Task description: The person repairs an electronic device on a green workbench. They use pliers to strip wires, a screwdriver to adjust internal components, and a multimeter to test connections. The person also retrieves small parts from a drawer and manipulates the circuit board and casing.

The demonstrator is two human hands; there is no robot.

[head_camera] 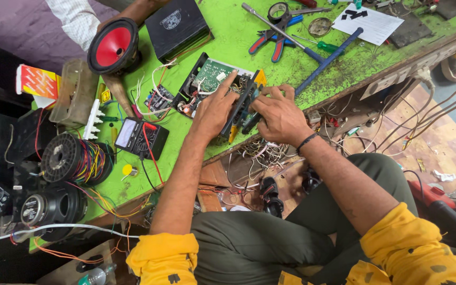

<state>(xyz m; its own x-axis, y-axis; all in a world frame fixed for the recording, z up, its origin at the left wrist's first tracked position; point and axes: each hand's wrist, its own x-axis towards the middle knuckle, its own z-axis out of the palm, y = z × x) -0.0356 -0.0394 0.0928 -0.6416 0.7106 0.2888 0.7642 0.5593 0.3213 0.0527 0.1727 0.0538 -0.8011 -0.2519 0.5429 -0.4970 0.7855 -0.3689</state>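
Green desk [249, 47], both hands on an opened black circuit unit [222, 89].
Left hand [213, 110] lay flat, fingers released, over the unit; right hand [276, 117] just beside it, fingers clenched on its black edge panel [244, 103].

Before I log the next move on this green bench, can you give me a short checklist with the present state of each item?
1. Left hand steadies the open black amplifier chassis with its green circuit board: ok, fingers lie across its top.
2. Right hand is on the chassis front panel edge: ok.
3. Tool in the right hand: cannot tell; a dark handle shows below the fingers, partly hidden.
4. Black analogue multimeter within reach: ok, it lies left of the chassis.
5. Blue-handled screwdriver free: ok, it lies on the green bench, untouched.
6. Loose wires clear of the hands: not ok, wire tangles surround the chassis.
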